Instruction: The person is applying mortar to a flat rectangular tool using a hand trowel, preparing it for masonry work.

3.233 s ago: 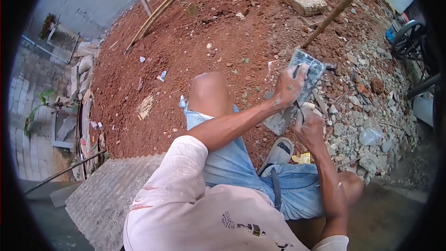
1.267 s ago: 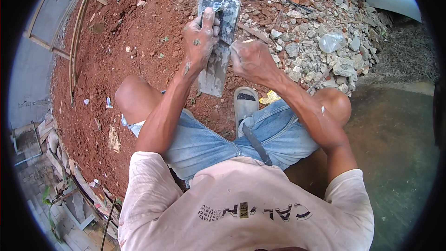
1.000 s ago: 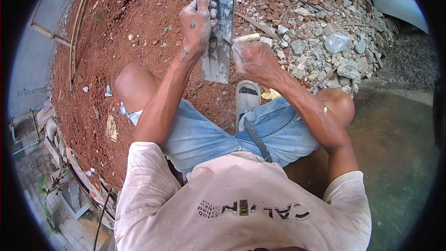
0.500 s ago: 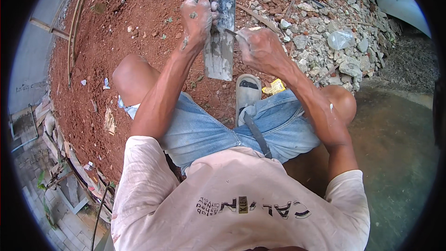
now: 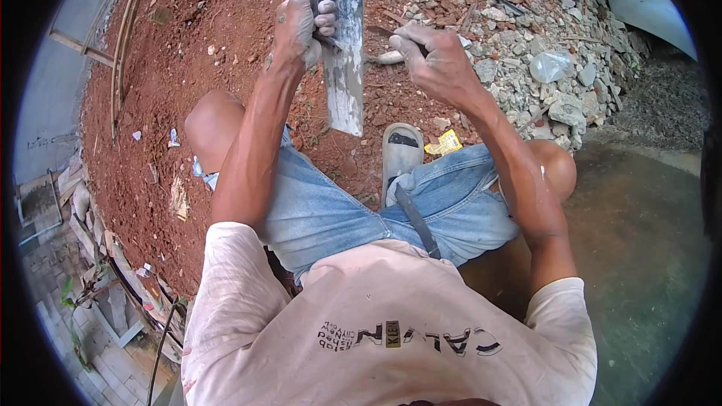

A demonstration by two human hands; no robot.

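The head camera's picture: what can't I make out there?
In the head view:
Trowel: partly hidden by the left hand.
Thin dark tool: held end hidden inside the right hand.
Pale thing near that hand: too small and blurred to name.
White curved object: cut off by the picture's rim.

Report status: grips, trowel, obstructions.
Left grip holding smeared trowel. Right grip holding thin dark tool beside it. Yellow wrapper on ground, not between grips.
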